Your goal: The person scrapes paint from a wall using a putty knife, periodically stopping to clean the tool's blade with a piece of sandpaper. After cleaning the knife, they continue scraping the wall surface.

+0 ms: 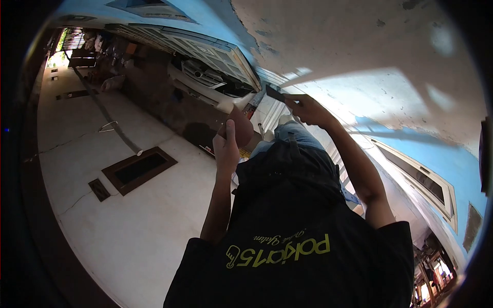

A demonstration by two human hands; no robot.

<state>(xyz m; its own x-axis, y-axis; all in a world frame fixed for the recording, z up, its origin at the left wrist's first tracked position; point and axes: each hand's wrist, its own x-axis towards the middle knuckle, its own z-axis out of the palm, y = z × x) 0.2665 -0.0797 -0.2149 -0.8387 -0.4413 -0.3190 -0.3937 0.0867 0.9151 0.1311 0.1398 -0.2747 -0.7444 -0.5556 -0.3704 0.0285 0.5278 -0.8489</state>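
Note:
In my left hand, a curved reddish-brown sheet that looks like sandpaper is pinched between thumb and fingers. My right hand reaches out to the other side, its fingers wrapped round a dark, flat, wide-ended scraper. The scraper overlaps the foot of the blue and grey wall in this view. That wall has patches of peeling paint. Between and below the hands is my body in a black shirt and light blue trousers.
A white car stands ahead, beside a white-framed lattice panel. On the left, a pale wall carries a brown-framed opening and a long grey pipe. A white-framed window is at the right.

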